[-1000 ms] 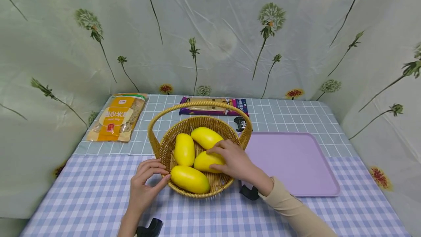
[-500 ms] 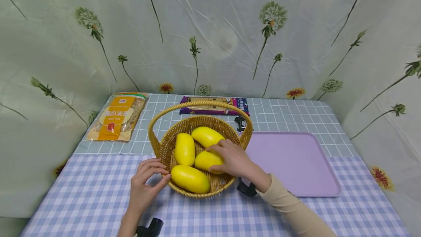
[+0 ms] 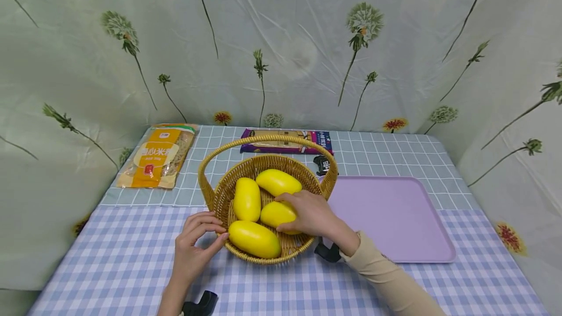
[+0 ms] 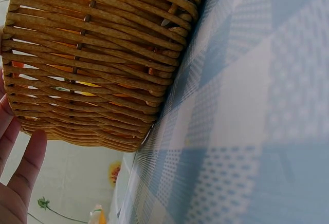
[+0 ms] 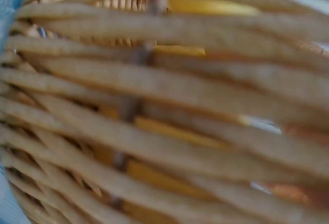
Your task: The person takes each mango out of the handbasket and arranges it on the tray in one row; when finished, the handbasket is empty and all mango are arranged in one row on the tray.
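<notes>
Four yellow mangoes in wicker basket (image 3: 268, 252), smooth, plump and oval, glossy skin, no marks visible. Right hand (image 3: 310, 214) reaching over basket's right rim, fingers curled round mango at right (image 3: 275, 211), thumb under its near side. Left hand (image 3: 193, 243) on checked tablecloth (image 3: 110, 257), fingertips pinching basket's near-left rim, beside front mango (image 3: 254, 239). Likely risks: slick skin slipping out of a one-handed hold on lifting; held mango rubbing against upper mango (image 3: 277, 181) and left mango (image 3: 247, 199), both touching or nearly so, and rolling them; wrist or sleeve catching arched handle (image 3: 263, 139) and tipping basket if left hand's pinch loosens. Purple tray (image 3: 395, 218) just right of basket, bare. Orange noodle packet (image 3: 155, 155) and purple packet (image 3: 285, 141) well behind. Wrist views filled with weave, little else legible
</notes>
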`<state>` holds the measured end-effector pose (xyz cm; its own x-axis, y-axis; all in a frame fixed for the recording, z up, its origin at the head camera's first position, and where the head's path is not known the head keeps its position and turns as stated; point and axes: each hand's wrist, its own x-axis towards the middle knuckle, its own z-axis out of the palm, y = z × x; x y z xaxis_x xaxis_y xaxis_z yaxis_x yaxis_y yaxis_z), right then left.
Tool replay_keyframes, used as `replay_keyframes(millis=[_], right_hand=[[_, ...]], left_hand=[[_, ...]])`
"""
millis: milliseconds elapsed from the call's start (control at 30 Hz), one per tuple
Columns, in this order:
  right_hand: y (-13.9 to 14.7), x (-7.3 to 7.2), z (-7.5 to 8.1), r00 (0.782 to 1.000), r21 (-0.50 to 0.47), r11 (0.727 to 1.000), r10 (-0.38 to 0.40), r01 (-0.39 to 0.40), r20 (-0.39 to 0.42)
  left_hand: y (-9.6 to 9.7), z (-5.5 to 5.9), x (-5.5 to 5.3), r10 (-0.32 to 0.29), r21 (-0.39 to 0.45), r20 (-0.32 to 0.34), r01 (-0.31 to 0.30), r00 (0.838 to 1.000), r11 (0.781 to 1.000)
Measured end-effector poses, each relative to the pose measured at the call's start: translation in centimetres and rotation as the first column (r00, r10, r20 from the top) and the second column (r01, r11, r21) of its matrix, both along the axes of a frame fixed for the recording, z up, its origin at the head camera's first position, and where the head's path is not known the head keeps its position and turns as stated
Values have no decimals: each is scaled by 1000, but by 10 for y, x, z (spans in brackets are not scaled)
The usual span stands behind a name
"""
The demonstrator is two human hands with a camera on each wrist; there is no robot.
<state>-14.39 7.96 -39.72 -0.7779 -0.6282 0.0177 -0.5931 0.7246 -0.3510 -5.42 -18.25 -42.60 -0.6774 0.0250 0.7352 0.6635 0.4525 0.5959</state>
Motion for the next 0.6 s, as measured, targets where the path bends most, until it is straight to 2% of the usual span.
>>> replay_keyframes(millis=[600], right_hand=[[5, 14, -2, 991, -151, 984, -106, 92, -85]], left_hand=[[0, 0, -1, 2, -1, -1, -2, 1000, 1000]])
